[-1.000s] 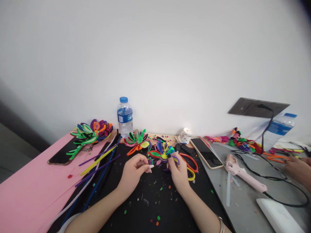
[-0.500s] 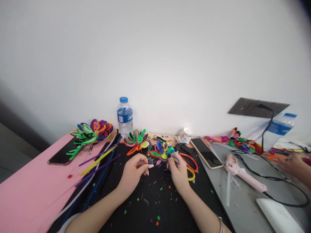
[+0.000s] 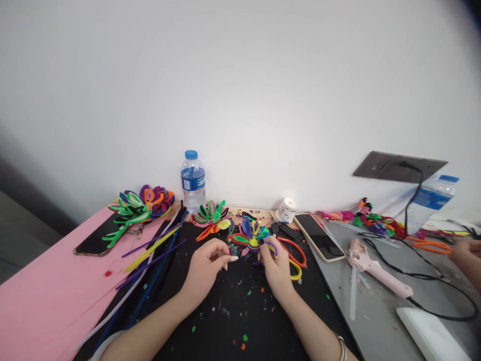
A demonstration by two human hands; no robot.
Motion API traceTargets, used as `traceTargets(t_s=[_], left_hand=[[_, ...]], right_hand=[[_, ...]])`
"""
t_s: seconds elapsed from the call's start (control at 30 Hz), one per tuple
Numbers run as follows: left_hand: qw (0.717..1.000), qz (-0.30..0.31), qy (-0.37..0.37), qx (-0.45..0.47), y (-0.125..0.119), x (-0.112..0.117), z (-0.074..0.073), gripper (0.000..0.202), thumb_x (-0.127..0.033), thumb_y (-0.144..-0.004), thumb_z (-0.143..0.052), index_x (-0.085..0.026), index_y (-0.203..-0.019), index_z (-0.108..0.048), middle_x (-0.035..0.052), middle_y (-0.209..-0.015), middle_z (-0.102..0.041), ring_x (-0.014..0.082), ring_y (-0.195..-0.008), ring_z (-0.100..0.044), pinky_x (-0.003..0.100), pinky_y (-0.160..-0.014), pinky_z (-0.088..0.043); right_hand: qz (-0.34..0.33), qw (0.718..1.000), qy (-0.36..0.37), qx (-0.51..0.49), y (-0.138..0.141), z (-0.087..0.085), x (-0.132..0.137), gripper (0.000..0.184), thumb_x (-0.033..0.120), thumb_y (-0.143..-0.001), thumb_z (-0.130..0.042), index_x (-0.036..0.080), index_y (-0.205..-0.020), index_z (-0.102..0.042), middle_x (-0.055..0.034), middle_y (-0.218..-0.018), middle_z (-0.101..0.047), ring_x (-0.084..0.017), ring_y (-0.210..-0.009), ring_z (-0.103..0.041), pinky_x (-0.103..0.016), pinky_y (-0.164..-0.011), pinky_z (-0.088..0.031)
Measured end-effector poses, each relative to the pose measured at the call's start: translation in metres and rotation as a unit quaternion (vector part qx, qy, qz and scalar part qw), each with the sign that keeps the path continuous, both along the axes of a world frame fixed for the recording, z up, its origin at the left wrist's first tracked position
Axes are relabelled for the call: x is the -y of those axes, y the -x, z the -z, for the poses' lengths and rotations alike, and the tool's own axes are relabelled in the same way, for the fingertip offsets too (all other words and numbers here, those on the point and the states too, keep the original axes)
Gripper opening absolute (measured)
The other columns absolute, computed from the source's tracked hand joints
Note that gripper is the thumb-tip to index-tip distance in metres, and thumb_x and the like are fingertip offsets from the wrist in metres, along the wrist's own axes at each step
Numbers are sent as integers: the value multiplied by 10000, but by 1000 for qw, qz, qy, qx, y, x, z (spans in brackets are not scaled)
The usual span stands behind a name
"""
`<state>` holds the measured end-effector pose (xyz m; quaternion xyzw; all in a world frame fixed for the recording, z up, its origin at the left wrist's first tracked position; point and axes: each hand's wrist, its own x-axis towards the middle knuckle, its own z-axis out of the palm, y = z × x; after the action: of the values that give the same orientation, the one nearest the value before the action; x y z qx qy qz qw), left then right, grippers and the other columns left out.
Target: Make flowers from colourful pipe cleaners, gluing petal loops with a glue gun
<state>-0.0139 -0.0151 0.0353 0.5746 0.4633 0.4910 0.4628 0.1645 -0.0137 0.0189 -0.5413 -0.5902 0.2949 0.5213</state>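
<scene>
My right hand (image 3: 278, 273) is closed, its thumb and fingers around the near edge of a multicoloured pipe-cleaner flower (image 3: 255, 231). A purple loop (image 3: 273, 248) of that flower shows at the fingers. My left hand (image 3: 209, 265) is held in a pinch just left of the flower. A small green-and-purple loop (image 3: 233, 249) lies by its fingertips; whether the pinch holds anything is hidden. Behind my left hand rests another pipe-cleaner flower (image 3: 212, 215), green and pink with orange and yellow loops. Scissors with red and yellow handles (image 3: 296, 253) lie beside my right hand.
Loose pipe cleaners (image 3: 154, 248) and a phone under more flowers (image 3: 141, 205) are at left. A water bottle (image 3: 193, 185) and paper cup (image 3: 286, 209) stand by the wall. To the right are another phone (image 3: 319, 238), a corded pink glue gun (image 3: 379, 273) and a co-worker's hand (image 3: 468, 258).
My hands and the flower stay almost still. At the far right, the co-worker's hand has drawn back to the right, leaving more of an orange loop uncovered on the table.
</scene>
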Motion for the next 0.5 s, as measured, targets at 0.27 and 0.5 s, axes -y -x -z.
traceTargets(t_s=[0.27, 0.5], left_hand=[[1000, -7, -17, -8, 0, 0, -1, 170, -151, -676, -654, -166, -570, -522, -63, -566, -490, 77, -492, -463, 188, -508, -367], [999, -9, -37, -16, 1, 1, 2, 177, -138, -660, -682, -164, -554, -543, -47, -619, -501, 80, -522, -455, 193, -506, -359]], right_hand=[[1, 1000, 2, -1, 0, -2, 0, 185, 299, -860, -446, 191, -711, -469, 46, -565, -443, -113, -518, -409, -227, -513, -320], [0, 1000, 3, -3, 0, -1, 0, 182, 301, -860, -446, 190, -719, -479, 44, -566, -450, -114, -518, -414, -226, -511, -325]])
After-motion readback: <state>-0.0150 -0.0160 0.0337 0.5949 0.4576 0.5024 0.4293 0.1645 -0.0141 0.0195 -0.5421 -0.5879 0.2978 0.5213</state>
